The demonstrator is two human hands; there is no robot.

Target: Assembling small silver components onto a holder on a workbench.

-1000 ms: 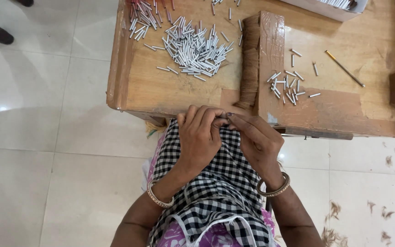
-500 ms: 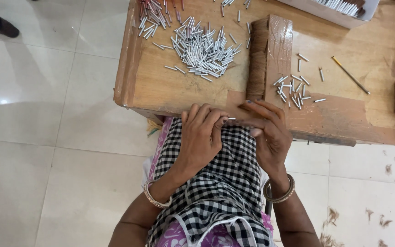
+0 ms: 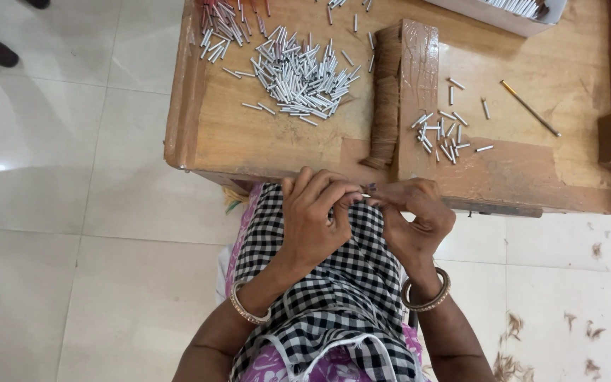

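Wooden table (image 3: 263, 141) (box (image 3: 510, 15) behind); hands pinch tube (image 3: 366, 195).

Work table (image 3: 270, 152): worn, matt wood | small tubes (image 3: 298, 78): smooth, silvery metal sheen | bundle (image 3: 385, 92): rough brown fibre | apron (image 3: 334, 311): checked woven cloth | floor (image 3: 65, 233): glossy tile

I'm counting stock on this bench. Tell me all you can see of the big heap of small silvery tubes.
The heap of silvery tubes lies loose on the wooden table, left of the upright brown fibre bundle. They are short, thin, pale grey, metallic-looking cylinders, piled crosswise at every angle, with strays scattered around the edges. No hand touches them; both hands are near the table's front edge.
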